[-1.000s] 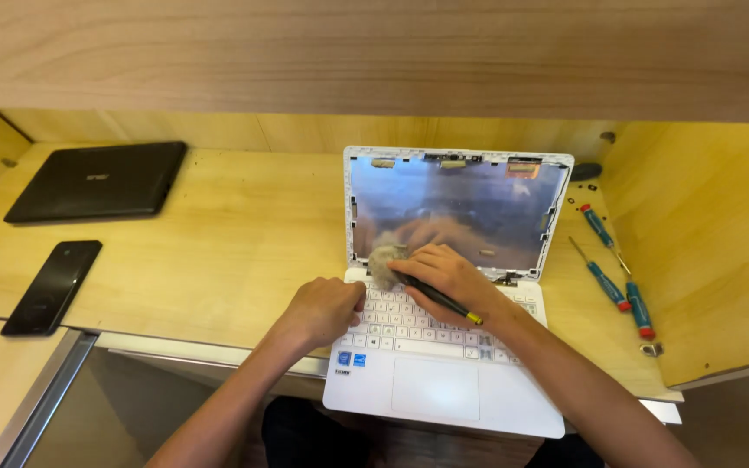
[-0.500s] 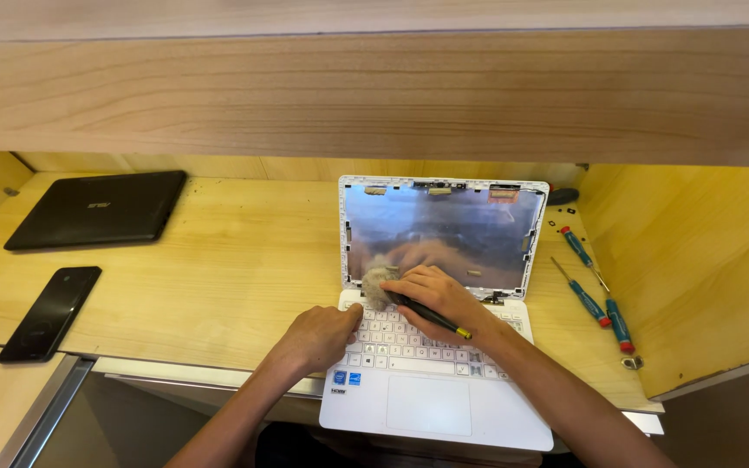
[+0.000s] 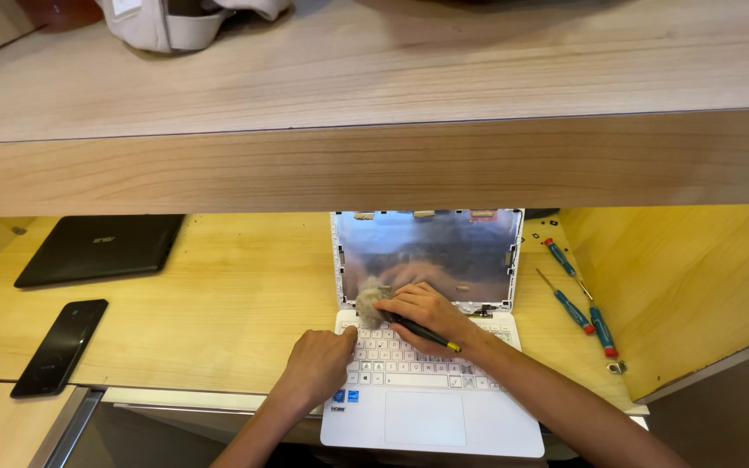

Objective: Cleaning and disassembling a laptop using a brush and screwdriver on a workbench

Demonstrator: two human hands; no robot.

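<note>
A white laptop (image 3: 478, 425) lies open on the wooden desk, its lid stripped to a bare silver back panel (image 3: 431, 251). My right hand (image 3: 422, 314) grips a brush with a black handle (image 3: 426, 334) and presses its fluffy grey bristle head (image 3: 368, 305) against the hinge area at the keyboard's top left. My left hand (image 3: 318, 364) rests knuckles-down on the left edge of the keyboard, fingers curled, steadying the laptop.
Three blue-handled screwdrivers with red tips (image 3: 578, 303) lie right of the laptop beside a wooden side panel. A closed black laptop (image 3: 101, 247) and a black phone (image 3: 61, 347) sit at the left. A thick wooden shelf (image 3: 374, 165) overhangs the desk.
The view has tilted upward, so the shelf fills more of the frame. Both hands stay at the keyboard's top left, the brush still working near the hinge.
</note>
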